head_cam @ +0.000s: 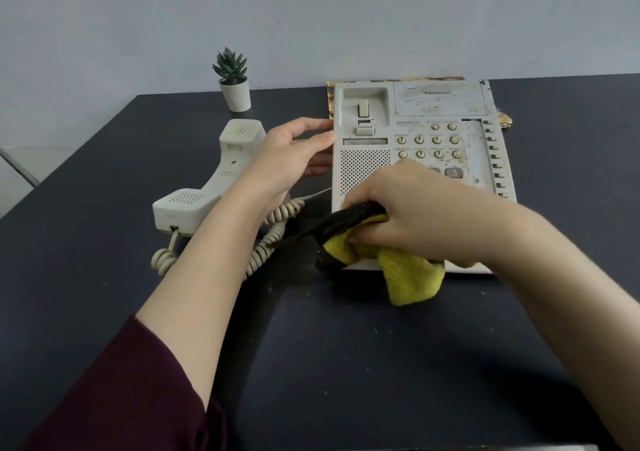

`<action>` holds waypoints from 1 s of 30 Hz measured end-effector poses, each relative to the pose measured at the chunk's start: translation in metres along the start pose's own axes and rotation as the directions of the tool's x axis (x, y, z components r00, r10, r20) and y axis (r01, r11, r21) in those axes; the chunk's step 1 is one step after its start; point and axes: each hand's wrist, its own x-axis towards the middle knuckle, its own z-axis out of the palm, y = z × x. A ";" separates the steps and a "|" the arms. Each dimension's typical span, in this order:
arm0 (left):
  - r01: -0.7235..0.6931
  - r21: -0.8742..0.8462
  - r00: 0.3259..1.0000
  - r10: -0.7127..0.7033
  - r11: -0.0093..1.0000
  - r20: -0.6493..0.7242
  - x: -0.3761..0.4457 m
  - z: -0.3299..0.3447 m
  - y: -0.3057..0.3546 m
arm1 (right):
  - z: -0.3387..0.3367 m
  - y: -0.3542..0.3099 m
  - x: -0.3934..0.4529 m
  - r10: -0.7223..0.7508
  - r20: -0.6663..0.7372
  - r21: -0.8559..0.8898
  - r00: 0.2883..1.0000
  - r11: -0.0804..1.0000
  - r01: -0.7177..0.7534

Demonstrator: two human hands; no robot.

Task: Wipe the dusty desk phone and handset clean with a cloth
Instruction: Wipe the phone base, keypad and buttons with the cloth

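A dusty beige desk phone (426, 111) lies on the dark table (346, 364), right of centre. Its handset (211, 180) lies off the cradle to the left, face up, joined by a coiled cord (273, 232). My right hand (412, 215) grips a bunched yellow and black cloth (408, 274) on the phone's front left part, covering the lower keypad. My left hand (287, 159) rests against the phone's left edge with straight fingers touching it. Stains show on the phone's upper right panel.
A small potted succulent (233, 80) stands at the back, left of the phone. A patterned mat (502, 118) sticks out from under the phone. A pale wall rises behind the table. The table's left edge runs diagonally at the far left.
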 end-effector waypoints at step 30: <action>0.000 -0.028 0.999 0.001 1.000 0.039 -0.002 0.002 0.000 | -0.002 0.029 -0.007 -0.567 0.239 -0.706 0.788 0.456 0.542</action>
